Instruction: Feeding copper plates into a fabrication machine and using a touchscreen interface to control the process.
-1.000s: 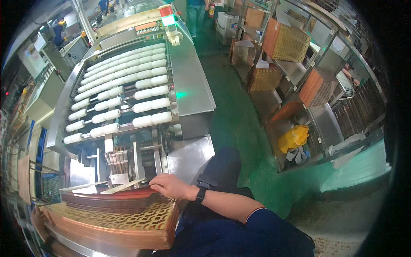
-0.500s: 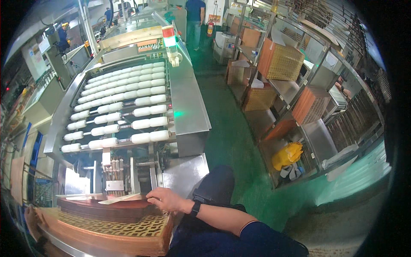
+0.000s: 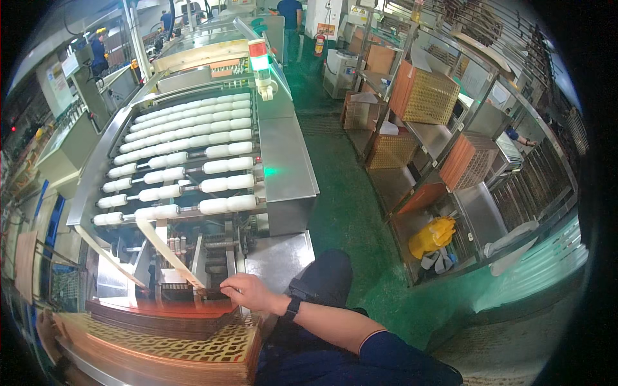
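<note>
Left hand (image 3: 48, 331): It is dim and partly hidden, at the left end of the big stack (image 3: 161, 364). I cannot tell if its fingers are apart or clamped on the boards.
Big stack: It is low in front of the person, with copper-brown sides and a yellow and black wavy top.
Red stack (image 3: 158, 324): It sits on the big stack. Its top is shiny orange-red and its side is dark brown.
Pale strips (image 3: 168, 253): Two of them slant side by side, with their low ends just behind the red stack.
White rollers (image 3: 187, 140): They lie in rows across the machine, past the pale strips.
Right hand (image 3: 251, 293): Its fingers are bent, by the back right end of the red stack. I cannot tell if they pinch anything. A black watch (image 3: 293, 307) is on the wrist.
Light (image 3: 259, 58): It stands up beside the rollers and glows green.
Yellow gloves (image 3: 431, 238): They lie on a low part of the metal rack (image 3: 481, 209), well apart from the hands.
</note>
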A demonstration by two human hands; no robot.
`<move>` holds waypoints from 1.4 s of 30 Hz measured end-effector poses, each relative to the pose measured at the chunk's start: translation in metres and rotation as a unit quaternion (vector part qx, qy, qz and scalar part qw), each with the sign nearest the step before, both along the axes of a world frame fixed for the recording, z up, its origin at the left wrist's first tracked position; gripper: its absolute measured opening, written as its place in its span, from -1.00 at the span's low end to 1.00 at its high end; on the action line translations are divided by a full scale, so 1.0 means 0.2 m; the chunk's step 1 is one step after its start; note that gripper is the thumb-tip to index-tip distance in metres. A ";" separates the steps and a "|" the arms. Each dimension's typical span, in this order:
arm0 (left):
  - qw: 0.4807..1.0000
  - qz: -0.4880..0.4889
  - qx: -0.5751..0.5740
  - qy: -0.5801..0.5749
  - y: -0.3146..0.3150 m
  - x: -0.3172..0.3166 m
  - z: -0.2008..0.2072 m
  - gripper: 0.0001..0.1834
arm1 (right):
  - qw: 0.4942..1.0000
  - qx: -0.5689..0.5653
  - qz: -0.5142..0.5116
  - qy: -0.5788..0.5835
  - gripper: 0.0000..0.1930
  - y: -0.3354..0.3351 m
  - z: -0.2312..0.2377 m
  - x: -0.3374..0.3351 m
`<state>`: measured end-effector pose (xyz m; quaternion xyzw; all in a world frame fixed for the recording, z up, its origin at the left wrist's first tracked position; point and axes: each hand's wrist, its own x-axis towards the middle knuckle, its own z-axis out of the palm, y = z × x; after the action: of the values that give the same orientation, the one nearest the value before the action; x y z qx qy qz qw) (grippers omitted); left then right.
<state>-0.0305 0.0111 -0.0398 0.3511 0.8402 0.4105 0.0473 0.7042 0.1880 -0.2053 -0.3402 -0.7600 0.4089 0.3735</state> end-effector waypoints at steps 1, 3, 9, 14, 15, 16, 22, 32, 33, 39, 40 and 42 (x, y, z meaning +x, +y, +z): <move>0.998 -0.027 -0.041 -0.045 0.09 0.06 -0.01 -0.56 | 1.000 -0.002 -0.014 -0.011 -0.75 0.01 -0.01 0.04; 0.993 -0.038 -0.081 -0.078 0.07 0.03 0.02 -0.53 | 0.999 0.012 -0.023 -0.030 -0.71 0.02 -0.01 0.04; 0.999 -0.041 -0.015 0.008 -0.09 -0.09 0.00 -0.57 | 0.991 -0.076 -0.101 0.042 -0.57 -0.04 -0.06 0.00; 0.998 -0.021 -0.037 -0.050 -0.14 0.05 0.16 -0.56 | 1.000 -0.010 -0.011 -0.005 -0.57 -0.07 -0.06 0.05; 0.997 -0.017 -0.038 -0.071 -0.08 0.11 0.14 -0.56 | 1.000 -0.003 -0.029 0.006 -0.58 -0.07 -0.04 0.08; 0.995 -0.015 -0.038 -0.089 0.00 0.20 0.14 -0.56 | 0.999 -0.034 0.001 0.014 -0.59 -0.07 -0.01 0.12; 0.991 -0.008 -0.095 -0.098 -0.06 0.17 0.29 -0.40 | 0.981 -0.068 0.179 0.045 -0.67 -0.12 0.04 0.07; 0.995 0.014 -0.077 -0.065 -0.05 0.29 0.27 -0.41 | 0.997 -0.013 0.068 0.026 -0.82 -0.12 0.04 0.02; 0.995 0.008 -0.078 -0.063 -0.05 0.28 0.29 -0.41 | 0.998 0.010 0.051 0.023 -0.83 -0.11 0.04 0.01; 0.994 -0.004 -0.093 -0.060 -0.06 0.28 0.30 -0.41 | 0.997 0.076 0.008 0.008 -0.88 -0.06 0.02 -0.03; 0.994 0.003 -0.088 -0.060 -0.06 0.30 0.30 -0.41 | 0.997 0.077 0.002 0.006 -0.88 -0.05 0.02 -0.03; 0.995 0.004 -0.081 -0.052 -0.04 0.30 0.29 -0.41 | 0.998 0.070 0.002 0.005 -0.88 -0.05 0.02 -0.03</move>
<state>0.0297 0.0026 0.0177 0.3209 0.8685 0.3590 0.1176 0.6986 0.1778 -0.2016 -0.3099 -0.7855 0.3573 0.3990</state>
